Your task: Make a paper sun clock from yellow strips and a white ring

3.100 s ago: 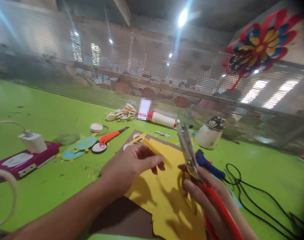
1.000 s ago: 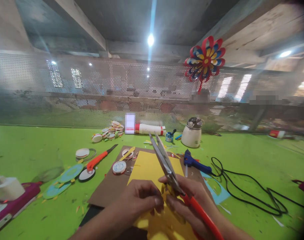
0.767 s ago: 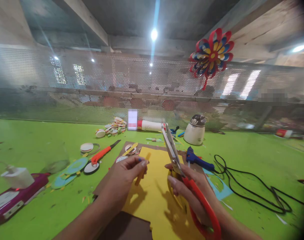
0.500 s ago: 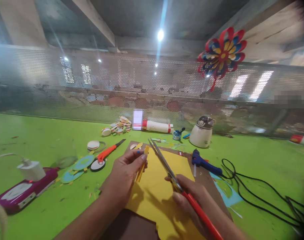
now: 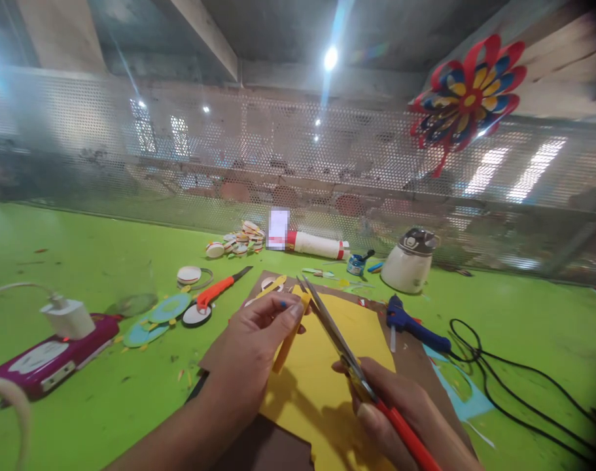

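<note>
One narrow yellow strip [image 5: 288, 341] hangs in the air above the left part of the yellow sheet [image 5: 364, 330], tilted, its lower end free. The left hand [image 5: 261, 330] pinches it between thumb and fingers near the upper end. The right hand [image 5: 393, 405], over the sheet's right side, grasps the scissors [image 5: 341, 347] – blades slightly parted, tips beside the strip's upper end; whether they touch it I cannot tell.

The thumb seems the main worry: it sits so near the blades that closing them carelessly could nick it. A loose pinch might let the strip twist, so that a cut would run crooked, and scissors dipping too low could snag the sheet.

Under the sheet lies a brown board [image 5: 280, 439]. Right of the sheet is a blue glue gun [image 5: 418, 332], its dark cable [image 5: 511, 384] looping farther right – a sleeve or elbow catching that cable could drag the gun. Left of the sheet lies an orange-handled tool [image 5: 215, 292]; beyond the sheet's far edge stand a small blue jar [image 5: 356, 265] and a white kettle [image 5: 405, 267].
</note>
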The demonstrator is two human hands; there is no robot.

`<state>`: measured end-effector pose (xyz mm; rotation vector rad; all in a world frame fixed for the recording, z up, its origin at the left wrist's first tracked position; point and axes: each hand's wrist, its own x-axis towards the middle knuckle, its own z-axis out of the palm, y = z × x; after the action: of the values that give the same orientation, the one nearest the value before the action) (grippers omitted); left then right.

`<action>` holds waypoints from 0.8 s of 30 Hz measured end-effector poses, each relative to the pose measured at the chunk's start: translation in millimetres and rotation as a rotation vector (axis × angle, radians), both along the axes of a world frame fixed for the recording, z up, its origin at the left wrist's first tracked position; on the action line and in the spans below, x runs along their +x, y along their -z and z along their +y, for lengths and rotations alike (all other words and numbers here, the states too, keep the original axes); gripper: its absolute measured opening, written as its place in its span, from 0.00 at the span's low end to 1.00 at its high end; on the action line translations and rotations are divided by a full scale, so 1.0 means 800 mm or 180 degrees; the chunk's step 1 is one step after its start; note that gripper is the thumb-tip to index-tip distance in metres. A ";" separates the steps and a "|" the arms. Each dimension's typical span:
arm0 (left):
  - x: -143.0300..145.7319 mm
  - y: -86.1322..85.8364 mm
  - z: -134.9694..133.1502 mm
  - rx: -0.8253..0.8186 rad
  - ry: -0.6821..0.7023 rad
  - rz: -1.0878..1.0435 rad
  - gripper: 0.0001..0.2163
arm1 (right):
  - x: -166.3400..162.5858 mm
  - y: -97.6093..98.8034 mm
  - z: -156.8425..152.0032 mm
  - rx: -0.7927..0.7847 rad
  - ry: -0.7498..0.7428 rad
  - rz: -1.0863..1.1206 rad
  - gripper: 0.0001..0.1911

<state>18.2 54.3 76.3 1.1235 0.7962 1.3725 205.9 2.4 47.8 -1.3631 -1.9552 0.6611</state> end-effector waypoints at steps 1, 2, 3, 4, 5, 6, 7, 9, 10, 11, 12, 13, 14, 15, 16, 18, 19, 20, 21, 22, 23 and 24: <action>0.000 0.000 0.000 0.0078 -0.0037 0.0045 0.06 | 0.000 -0.001 -0.001 0.0036 0.0030 -0.0024 0.26; 0.000 0.000 0.000 0.0140 -0.0043 0.0056 0.07 | 0.000 -0.002 -0.001 0.0076 0.0049 -0.0053 0.26; 0.000 0.000 0.000 0.0176 -0.0026 0.0047 0.07 | 0.000 -0.004 -0.002 0.0113 0.0061 -0.0073 0.26; 0.000 0.000 0.000 0.0195 -0.0005 0.0036 0.07 | -0.001 -0.006 -0.003 0.0133 0.0073 -0.0076 0.25; 0.000 0.001 0.000 0.0209 0.0010 0.0028 0.07 | -0.001 -0.008 -0.003 0.0130 0.0073 -0.0056 0.25; 0.000 0.001 0.000 0.0209 0.0013 0.0025 0.07 | -0.002 -0.009 -0.003 0.0112 0.0061 -0.0027 0.26; -0.001 0.001 0.001 0.0218 0.0005 0.0029 0.07 | -0.002 -0.011 -0.003 0.0089 0.0046 -0.0008 0.26; -0.002 0.001 0.001 0.0209 0.0025 0.0022 0.07 | -0.003 -0.012 -0.004 0.0044 0.0022 -0.0017 0.27; -0.002 0.000 0.001 0.0204 0.0048 0.0030 0.07 | -0.002 -0.012 -0.004 0.0030 0.0012 -0.0035 0.27; -0.002 0.000 0.001 0.0200 0.0066 0.0040 0.07 | -0.002 -0.012 -0.004 0.0026 0.0018 -0.0048 0.27; -0.003 -0.001 0.000 0.0197 0.0070 0.0051 0.08 | -0.002 -0.011 -0.003 0.0032 0.0043 -0.0055 0.27; -0.003 -0.002 0.000 0.0194 0.0065 0.0066 0.08 | -0.001 -0.010 -0.004 0.0039 0.0061 -0.0058 0.27; -0.003 -0.003 -0.001 0.0194 0.0047 0.0075 0.08 | -0.001 -0.010 -0.004 0.0050 0.0068 -0.0054 0.26; -0.002 -0.003 -0.001 0.0203 0.0025 0.0084 0.08 | -0.001 -0.009 -0.004 0.0058 0.0072 -0.0047 0.26; -0.002 -0.004 -0.001 0.0215 0.0014 0.0104 0.08 | -0.001 -0.009 -0.004 0.0056 0.0066 -0.0032 0.26; -0.002 -0.004 -0.002 0.0242 0.0018 0.0140 0.08 | -0.002 -0.010 -0.004 0.0022 0.0007 0.0015 0.26; -0.002 -0.004 -0.002 0.0253 0.0010 0.0142 0.08 | -0.003 -0.011 -0.004 0.0016 -0.0016 0.0044 0.26; -0.001 -0.004 -0.002 0.0247 -0.0002 0.0135 0.08 | -0.003 -0.012 -0.005 0.0029 -0.0026 0.0067 0.26; -0.001 -0.004 -0.002 0.0225 -0.0014 0.0125 0.07 | -0.004 -0.012 -0.005 0.0055 -0.0034 0.0078 0.26; -0.001 -0.004 -0.002 0.0201 -0.0032 0.0107 0.07 | -0.004 -0.013 -0.005 0.0074 -0.0037 0.0079 0.25; -0.001 -0.004 -0.002 0.0185 -0.0051 0.0094 0.07 | -0.004 -0.013 -0.005 0.0080 -0.0028 0.0070 0.25; -0.001 -0.004 -0.002 0.0175 -0.0054 0.0101 0.07 | -0.004 -0.013 -0.005 0.0081 -0.0010 0.0047 0.26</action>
<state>17.1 52.8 79.3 1.1862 0.7967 1.4012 203.0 -1.4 58.3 -1.3365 -1.9481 0.6440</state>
